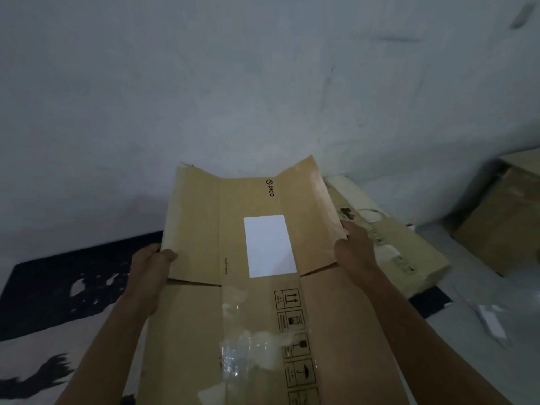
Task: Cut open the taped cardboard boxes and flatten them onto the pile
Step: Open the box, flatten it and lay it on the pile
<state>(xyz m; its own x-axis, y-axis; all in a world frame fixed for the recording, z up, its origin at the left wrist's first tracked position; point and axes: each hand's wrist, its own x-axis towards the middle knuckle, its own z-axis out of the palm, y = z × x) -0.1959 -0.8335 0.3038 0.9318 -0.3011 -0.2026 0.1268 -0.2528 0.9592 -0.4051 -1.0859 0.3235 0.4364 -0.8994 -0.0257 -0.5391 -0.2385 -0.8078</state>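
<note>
Already cut open, the flattened box (263, 258) hung between both hands, left hand (152, 267) and right hand (355, 249) each curled over a side flap. Flattening looked done; next it needed carrying onto the pile (394, 244) on the floor, near the wall.

Flattened box (251, 258) was held up in the centre, in front of the wall (204, 83). Left hand (152, 267) was on its left edge, right hand (355, 249) on its right edge. Pile of flattened cardboard (403, 252) lay behind and right of the right hand. Further right stood an upright box (502, 217). Mat (58, 287) lay on the floor, left of the left hand.
</note>
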